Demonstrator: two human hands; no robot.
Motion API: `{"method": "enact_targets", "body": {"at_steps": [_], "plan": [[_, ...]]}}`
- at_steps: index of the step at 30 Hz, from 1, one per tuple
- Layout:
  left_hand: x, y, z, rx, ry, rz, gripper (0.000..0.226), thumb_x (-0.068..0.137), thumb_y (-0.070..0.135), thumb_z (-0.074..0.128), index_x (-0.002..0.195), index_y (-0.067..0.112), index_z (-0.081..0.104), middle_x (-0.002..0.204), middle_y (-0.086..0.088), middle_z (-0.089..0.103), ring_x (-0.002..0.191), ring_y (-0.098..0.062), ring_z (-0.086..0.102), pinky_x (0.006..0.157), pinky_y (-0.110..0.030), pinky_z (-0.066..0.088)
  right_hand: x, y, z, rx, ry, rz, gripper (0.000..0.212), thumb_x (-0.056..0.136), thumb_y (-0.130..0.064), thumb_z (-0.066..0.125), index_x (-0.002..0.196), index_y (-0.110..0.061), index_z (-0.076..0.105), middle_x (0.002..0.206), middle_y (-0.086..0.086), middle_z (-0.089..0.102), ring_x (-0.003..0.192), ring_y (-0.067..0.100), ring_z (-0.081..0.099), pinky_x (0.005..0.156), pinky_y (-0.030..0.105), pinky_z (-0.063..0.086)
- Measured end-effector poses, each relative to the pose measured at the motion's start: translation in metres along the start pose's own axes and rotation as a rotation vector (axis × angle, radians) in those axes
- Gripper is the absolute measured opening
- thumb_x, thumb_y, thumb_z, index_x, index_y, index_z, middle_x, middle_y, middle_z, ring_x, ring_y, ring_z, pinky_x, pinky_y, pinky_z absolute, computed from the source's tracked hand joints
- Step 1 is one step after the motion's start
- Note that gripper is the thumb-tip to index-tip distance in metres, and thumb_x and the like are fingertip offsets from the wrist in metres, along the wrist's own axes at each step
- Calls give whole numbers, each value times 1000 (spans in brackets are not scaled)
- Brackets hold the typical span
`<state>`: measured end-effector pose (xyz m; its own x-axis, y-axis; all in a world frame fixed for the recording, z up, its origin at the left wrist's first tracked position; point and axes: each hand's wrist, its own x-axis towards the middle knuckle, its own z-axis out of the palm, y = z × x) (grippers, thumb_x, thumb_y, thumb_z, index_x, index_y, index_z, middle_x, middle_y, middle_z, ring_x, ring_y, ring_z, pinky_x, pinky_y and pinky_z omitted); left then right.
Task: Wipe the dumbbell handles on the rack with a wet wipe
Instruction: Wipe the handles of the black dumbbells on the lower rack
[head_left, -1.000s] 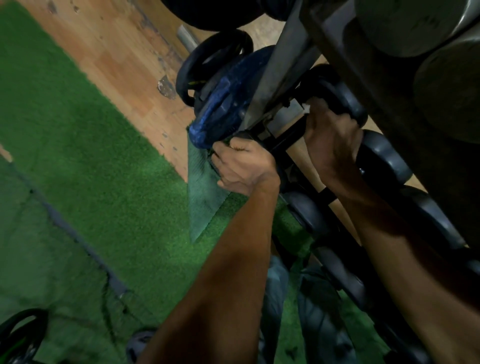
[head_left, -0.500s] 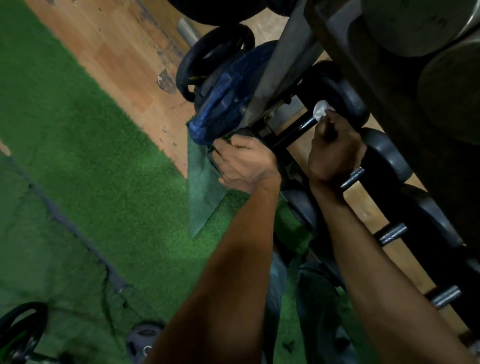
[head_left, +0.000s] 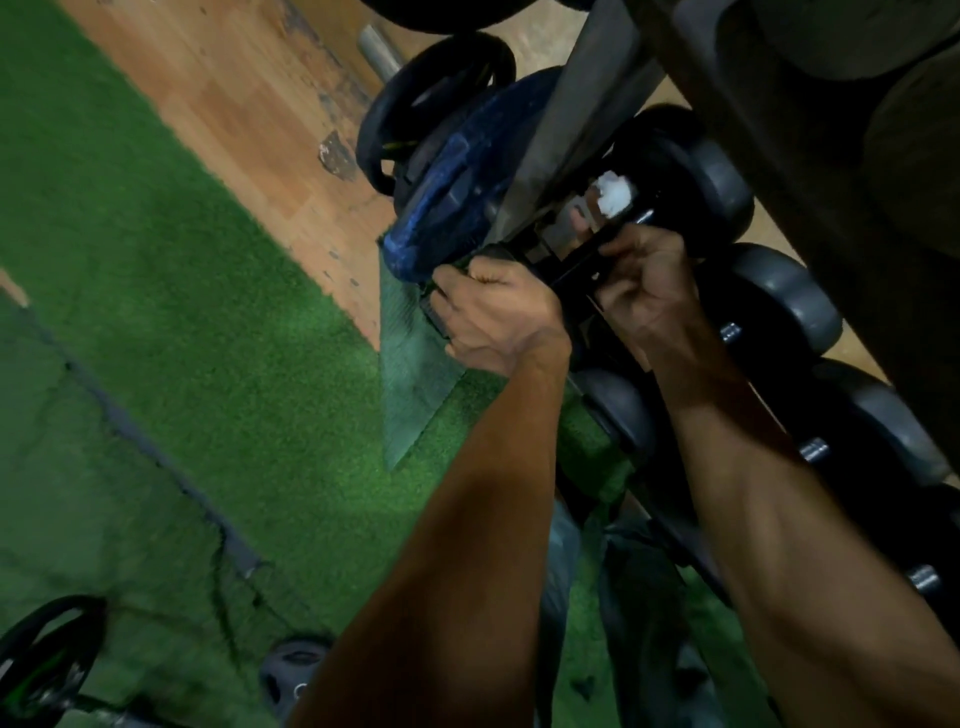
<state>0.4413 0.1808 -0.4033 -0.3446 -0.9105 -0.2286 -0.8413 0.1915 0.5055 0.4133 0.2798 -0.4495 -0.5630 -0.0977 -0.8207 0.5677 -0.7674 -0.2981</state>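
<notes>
Now that the crumpled white wet wipe (head_left: 614, 193) has slid up the black dumbbell handle (head_left: 582, 262), the right hand (head_left: 647, 291) grips lower, left hand (head_left: 488, 317) clenching the end, so wiping continues.

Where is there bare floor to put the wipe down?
The widest free patch is the green turf, between the wooden floor and the small plates lying near the bottom edge. That wooden strip is also bare, up to the blue plate. It is crowded by the rack, where both hands, the white wipe and the dumbbells sit close together.
</notes>
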Motion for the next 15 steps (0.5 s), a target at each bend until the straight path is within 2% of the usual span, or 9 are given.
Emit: {"method": "enact_targets", "body": {"at_steps": [2, 4, 6, 9, 11, 13, 15], "plan": [[0, 0, 0, -10, 8, 1, 45, 90, 32, 27, 108, 8, 60, 111, -12, 64, 103, -36, 60, 90, -47, 42, 0, 2, 2, 44, -30, -1, 45, 61, 8, 45, 86, -3, 81, 99, 8, 77, 105, 23, 70, 96, 21, 44], [0, 1, 0, -21, 26, 3, 48, 88, 33, 26, 107, 7, 61, 110, -12, 65, 101, -37, 60, 89, -48, 44, 2, 2, -3, -46, 16, -13, 41, 58, 5, 51, 90, -3, 76, 98, 11, 73, 97, 26, 68, 100, 27, 42], [-1, 1, 0, -24, 30, 4, 48, 88, 32, 26, 108, 6, 61, 110, -13, 65, 101, -37, 61, 89, -48, 44, 0, 1, -11, -220, 51, -19, 33, 57, 2, 55, 85, -7, 71, 89, 9, 68, 89, 24, 65, 88, 28, 47], [-1, 0, 1, -13, 33, 14, 47, 89, 32, 27, 108, 6, 61, 110, -13, 65, 102, -37, 60, 87, -47, 43, -9, -2, -12, -446, -27, -31, 32, 66, 2, 52, 83, -15, 73, 85, 3, 66, 78, 16, 60, 69, 26, 47], [0, 0, 1, -8, 38, 24, 46, 89, 31, 28, 107, 6, 61, 109, -14, 65, 101, -37, 60, 85, -46, 43, -10, -3, -11, -482, -44, -18, 35, 67, 8, 46, 74, -15, 72, 76, 1, 66, 72, 14, 59, 63, 24, 44], [0, 0, 1, -3, 41, 31, 44, 90, 31, 29, 106, 6, 62, 109, -14, 65, 101, -37, 61, 84, -45, 43, -11, -2, -7, -478, 32, 44, 28, 72, 11, 44, 72, -9, 63, 61, 1, 61, 61, 14, 59, 60, 23, 44], [0, 0, 1, -3, 40, 34, 44, 90, 31, 29, 105, 6, 62, 108, -14, 65, 100, -37, 61, 84, -45, 43, -13, 1, -6, -502, 49, 76, 27, 77, 8, 46, 71, -9, 65, 55, 0, 62, 52, 11, 61, 58, 23, 45]]}}
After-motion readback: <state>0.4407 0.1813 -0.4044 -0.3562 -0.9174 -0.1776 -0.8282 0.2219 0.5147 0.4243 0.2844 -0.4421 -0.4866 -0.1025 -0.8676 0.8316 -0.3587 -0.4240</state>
